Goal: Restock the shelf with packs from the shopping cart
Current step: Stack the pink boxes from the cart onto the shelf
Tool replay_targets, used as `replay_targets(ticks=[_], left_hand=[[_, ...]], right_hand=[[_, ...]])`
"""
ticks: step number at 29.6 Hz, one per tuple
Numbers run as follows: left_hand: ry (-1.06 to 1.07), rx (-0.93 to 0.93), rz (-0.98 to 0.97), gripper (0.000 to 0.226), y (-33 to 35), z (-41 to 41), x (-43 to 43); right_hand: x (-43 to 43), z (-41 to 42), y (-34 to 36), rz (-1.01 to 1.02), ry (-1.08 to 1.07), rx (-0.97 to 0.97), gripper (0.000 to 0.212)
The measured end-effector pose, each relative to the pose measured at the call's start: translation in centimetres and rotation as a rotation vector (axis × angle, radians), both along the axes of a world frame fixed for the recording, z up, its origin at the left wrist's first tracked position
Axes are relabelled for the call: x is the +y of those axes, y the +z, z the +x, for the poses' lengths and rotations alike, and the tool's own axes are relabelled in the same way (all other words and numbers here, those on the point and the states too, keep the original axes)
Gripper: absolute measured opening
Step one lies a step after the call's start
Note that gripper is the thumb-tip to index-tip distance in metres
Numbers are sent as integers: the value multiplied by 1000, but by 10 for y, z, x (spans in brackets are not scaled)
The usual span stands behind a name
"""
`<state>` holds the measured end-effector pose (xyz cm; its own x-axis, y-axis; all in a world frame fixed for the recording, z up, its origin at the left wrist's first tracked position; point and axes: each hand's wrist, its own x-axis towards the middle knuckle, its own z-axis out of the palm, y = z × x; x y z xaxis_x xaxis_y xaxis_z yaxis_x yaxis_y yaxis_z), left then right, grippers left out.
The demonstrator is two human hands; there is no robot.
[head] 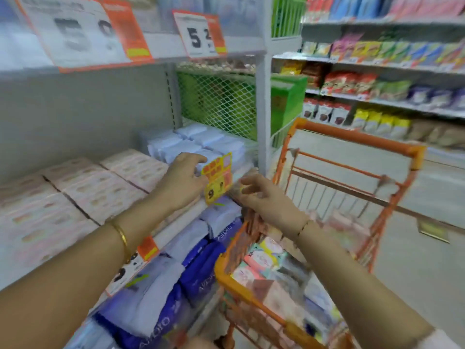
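Left hand (182, 181) up at the front lip of the shelf (176, 224), fingers curled down over the nearest of the pale blue packs (198, 144). With the blur, cannot tell whether it grips one or only rests there. Right hand (264, 196) just beside it, apart from the left, fingers loosely bent toward the shelf lip; nothing plainly in it, but cannot tell for sure. Between the two hands hangs a yellow price tag (218, 177), touching or nearly touching the left thumb side. Gold bangle (122, 238) on the left wrist. Behind the left hand the blue packs are stacked several deep. Further out to that hand's left, a full run of pink packs (100, 187). Below both hands, a lower tier of purple packs (176, 273) looks full as well. Under and beyond the right forearm stands the shopping cart (352, 137), its near corner hard against the shelving, with cart packs (261, 255) in pink and pastel wrap lying in the basket. Judgement: the shelf is well stocked already, the job partly done. Stock remains in the cart, near the right hand and below it, so more trips are left.
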<state>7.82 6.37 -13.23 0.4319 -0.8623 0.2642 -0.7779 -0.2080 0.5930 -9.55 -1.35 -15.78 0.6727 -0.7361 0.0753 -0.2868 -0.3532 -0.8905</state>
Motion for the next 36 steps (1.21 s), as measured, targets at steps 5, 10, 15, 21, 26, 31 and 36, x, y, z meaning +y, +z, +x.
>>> replay_targets(ticks=[5,10,15,21,26,31,36], left_hand=[[-208,55,146,40,-30,-87,-41],[-262,82,218,42,-47,-111,-55],[-226,122,238,37,-40,-112,-53],[-217,109,210,37,-33,-109,-48],[-215,185,222,46,-32,-115,-41],[-226,188,217,45,-27,-120,-32],[-229,189,222,44,-25,-120,-27]], right_hand=[[-49,-76,-36,-192,-249,455,40],[-90,-113,-57,-363,-451,956,43],[-106,-118,-79,-340,-481,1046,45],[-119,-119,-90,-382,-575,1051,43],[-126,-117,-96,-272,-562,1019,49],[-123,-118,-98,-320,-577,1031,50],[-115,-117,-93,-380,-609,1004,55]])
